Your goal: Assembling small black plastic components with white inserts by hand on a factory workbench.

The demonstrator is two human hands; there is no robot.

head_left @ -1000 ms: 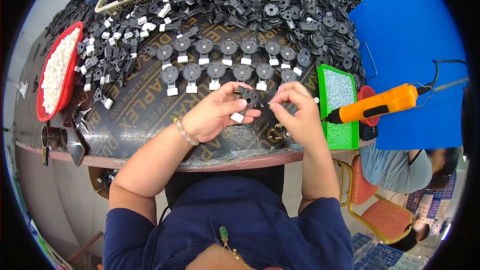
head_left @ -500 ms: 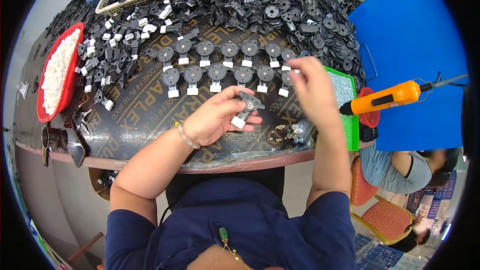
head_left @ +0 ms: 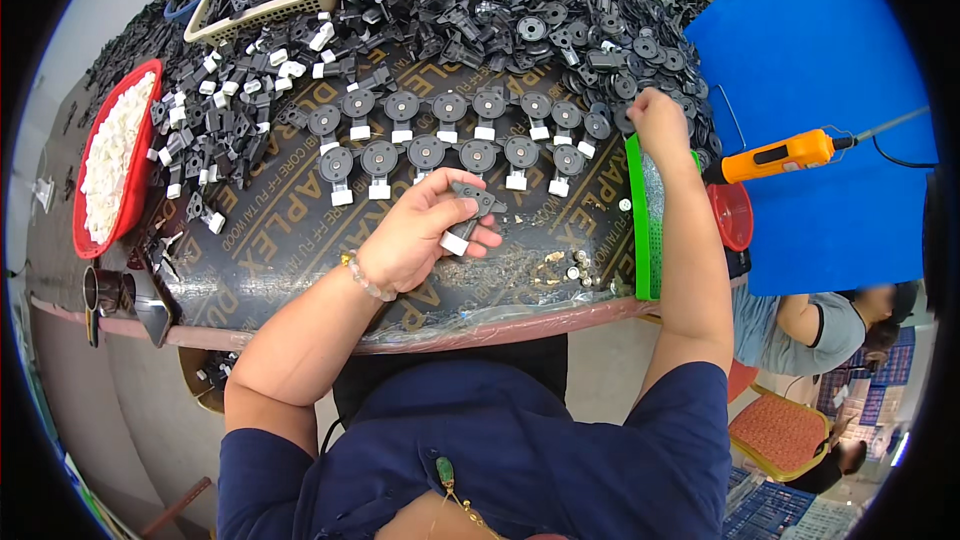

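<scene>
Plastic part (head_left: 468, 208), dark grey with a white block at its lower end, sits pinched between the thumb and fingers of the left hand (head_left: 425, 232), which is closed around it just above the dark table (head_left: 290, 240). The right hand (head_left: 657, 120) is stretched well away to the upper right, fingers curled down into the heap of loose black parts (head_left: 600, 20); whether it has gripped one of them cannot be told. The two hands are far apart. Just beyond the left hand, two neat rows of finished pieces (head_left: 450, 135), each a round black disc with a white block below, lie between the hands and the heap. Under the right forearm runs a green tray (head_left: 645, 230), and near it, to the right of the left hand, small brass bits (head_left: 565, 268) are scattered. Right of the right hand an orange power screwdriver (head_left: 780, 155) hangs over a blue surface (head_left: 820, 50). Far to the left of the left hand stands a red tray (head_left: 95, 230) filled with white pieces, and beyond it a beige basket (head_left: 265, 12) of black parts.
</scene>
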